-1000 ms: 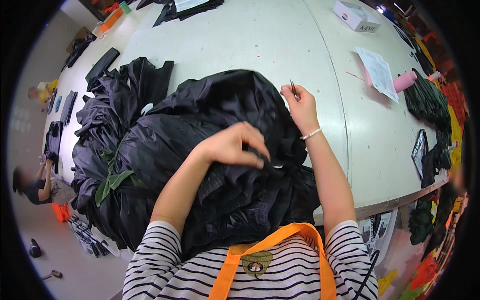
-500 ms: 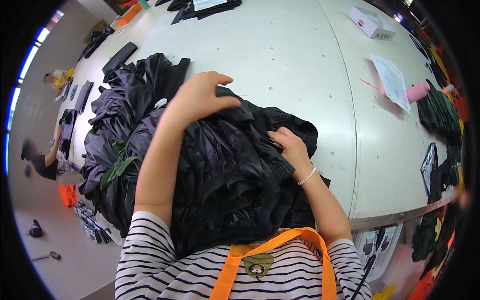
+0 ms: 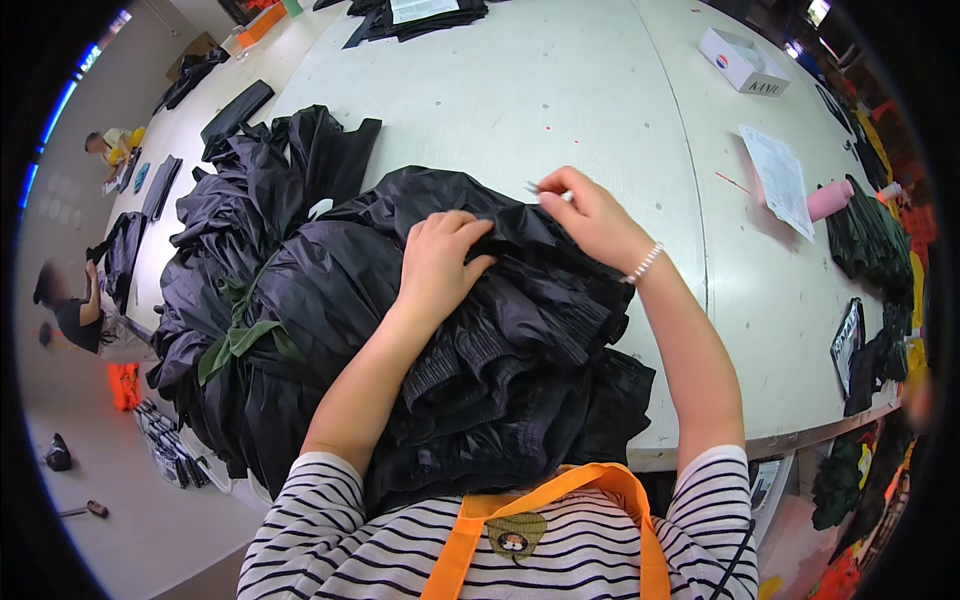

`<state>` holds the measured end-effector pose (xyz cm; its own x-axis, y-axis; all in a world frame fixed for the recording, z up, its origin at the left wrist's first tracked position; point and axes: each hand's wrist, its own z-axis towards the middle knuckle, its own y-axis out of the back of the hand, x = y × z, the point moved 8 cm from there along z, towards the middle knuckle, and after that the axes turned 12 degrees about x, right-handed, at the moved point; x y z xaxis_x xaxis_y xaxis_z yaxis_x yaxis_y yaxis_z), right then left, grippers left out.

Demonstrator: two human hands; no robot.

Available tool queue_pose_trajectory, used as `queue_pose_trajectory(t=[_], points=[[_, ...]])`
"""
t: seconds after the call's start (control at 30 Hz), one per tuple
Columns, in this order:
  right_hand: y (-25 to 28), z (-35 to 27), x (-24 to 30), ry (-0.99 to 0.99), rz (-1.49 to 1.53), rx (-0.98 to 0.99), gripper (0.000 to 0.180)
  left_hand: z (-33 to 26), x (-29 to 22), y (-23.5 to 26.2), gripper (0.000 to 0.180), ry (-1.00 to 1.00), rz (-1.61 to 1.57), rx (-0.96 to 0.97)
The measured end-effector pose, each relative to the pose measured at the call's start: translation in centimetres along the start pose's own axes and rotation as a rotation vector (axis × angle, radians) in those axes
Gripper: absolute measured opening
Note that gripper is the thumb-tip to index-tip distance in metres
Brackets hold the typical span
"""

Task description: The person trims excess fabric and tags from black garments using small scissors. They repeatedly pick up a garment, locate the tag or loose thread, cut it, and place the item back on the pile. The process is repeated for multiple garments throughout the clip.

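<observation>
A large heap of thin, shiny black garments (image 3: 330, 270) with gathered elastic edges lies in front of me on the table. A dark green cloth strip (image 3: 245, 335) is tied around the left part of the heap. My left hand (image 3: 440, 255) is on top of the heap, its fingers bent and gripping a fold of a black garment (image 3: 520, 240). Just beyond the heap's right far edge, my right hand (image 3: 597, 215) is raised and closed on a small pointed metal tool (image 3: 534, 188). Only its tips stick out past the fingers, pointing left.
The white table (image 3: 520, 90) stretches ahead. A white box (image 3: 745, 62), a paper sheet (image 3: 777, 180), a pink thread cone (image 3: 830, 200) and dark cloth (image 3: 870, 235) lie on the right. More folded black garments (image 3: 420, 18) sit at the far side. Two people are beyond the left edge.
My right hand has moved up and away from the garment's edge, showing the metal tool. My left hand has come down and right onto the fabric. The upper garment layers have shifted.
</observation>
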<state>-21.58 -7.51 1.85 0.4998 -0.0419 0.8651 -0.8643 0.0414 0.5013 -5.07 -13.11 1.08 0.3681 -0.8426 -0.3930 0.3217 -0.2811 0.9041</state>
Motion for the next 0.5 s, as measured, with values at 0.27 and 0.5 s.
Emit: queue_pose_trajectory(t=[0.27, 0.5], points=[[-3.5, 4.6, 1.5, 0.031, -0.03, 0.216, 0.022, -1.5, -0.7, 3.2, 0.02, -0.083, -0.021, -0.497], [-4.7, 1.6, 0.6, -0.069, 0.181, 0.314, 0.019, -3.0, -1.6, 4.4, 0.019, -0.303, 0.057, -0.708]])
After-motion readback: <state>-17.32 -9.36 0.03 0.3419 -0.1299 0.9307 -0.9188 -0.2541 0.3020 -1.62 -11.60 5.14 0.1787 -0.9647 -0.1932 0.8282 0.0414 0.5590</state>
